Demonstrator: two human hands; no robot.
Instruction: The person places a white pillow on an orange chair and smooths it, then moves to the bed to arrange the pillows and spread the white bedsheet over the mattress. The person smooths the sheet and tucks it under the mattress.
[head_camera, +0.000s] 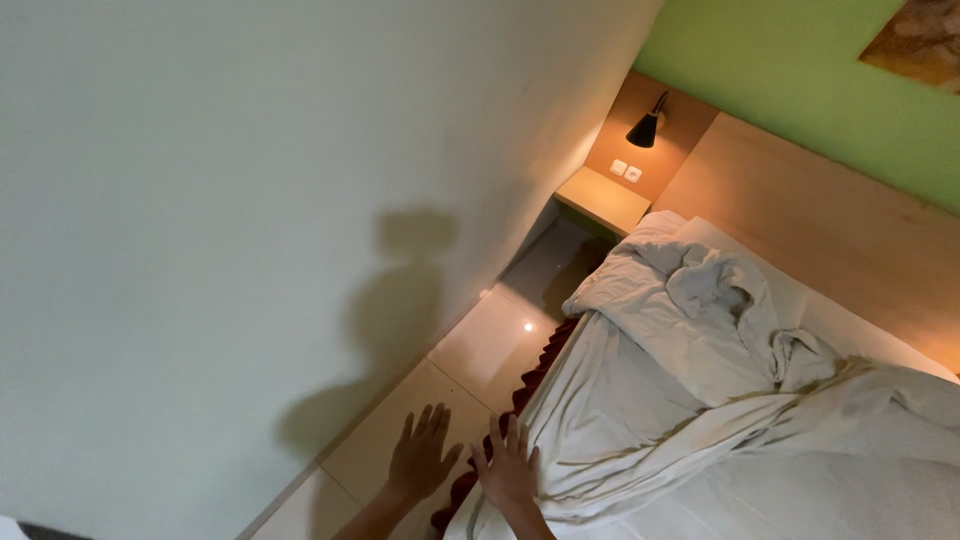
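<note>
at the bed's near corner, my right hand (508, 468) is resting fingers-spread on the white sheet (640, 400); my left hand (420, 455) is hovering open, gripping nothing.

Both hands reach out with fingers spread, the left hand (420, 458) over the tiled floor (490, 345), the right hand (508, 465) at the edge of the rumpled white sheet (640, 390) on the bed (800, 500).

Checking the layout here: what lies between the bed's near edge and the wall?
In the head view, a strip of glossy tiled floor separates the wall from the bed; a dark red bed skirt lines the bed's edge.
</note>
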